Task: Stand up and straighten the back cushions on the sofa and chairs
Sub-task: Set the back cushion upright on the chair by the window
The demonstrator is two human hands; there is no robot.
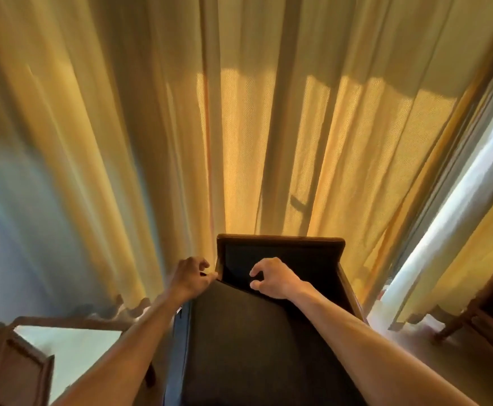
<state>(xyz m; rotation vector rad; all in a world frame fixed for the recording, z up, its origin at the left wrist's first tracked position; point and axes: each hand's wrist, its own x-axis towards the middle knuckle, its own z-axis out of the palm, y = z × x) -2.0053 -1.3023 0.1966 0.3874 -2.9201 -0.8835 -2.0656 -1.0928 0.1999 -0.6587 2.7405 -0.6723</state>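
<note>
A wooden armchair (280, 240) stands straight in front of me against the curtains, its dark seat cushion (257, 347) filling the lower middle and a dark back cushion (307, 265) upright inside the frame. My left hand (191, 278) is at the chair's left back post, fingers curled and pinching at the far left corner of the seat cushion. My right hand (271, 278) hovers over the seam between seat and back cushion, fingers bent and apart, holding nothing. Both forearms reach in from the bottom edge.
Yellow curtains (151, 127) hang behind the chair, with a bright window strip (456, 218) at the right. A wooden side table with a glass top (66, 350) stands at the lower left. Part of another wooden chair (474, 315) shows at the right edge.
</note>
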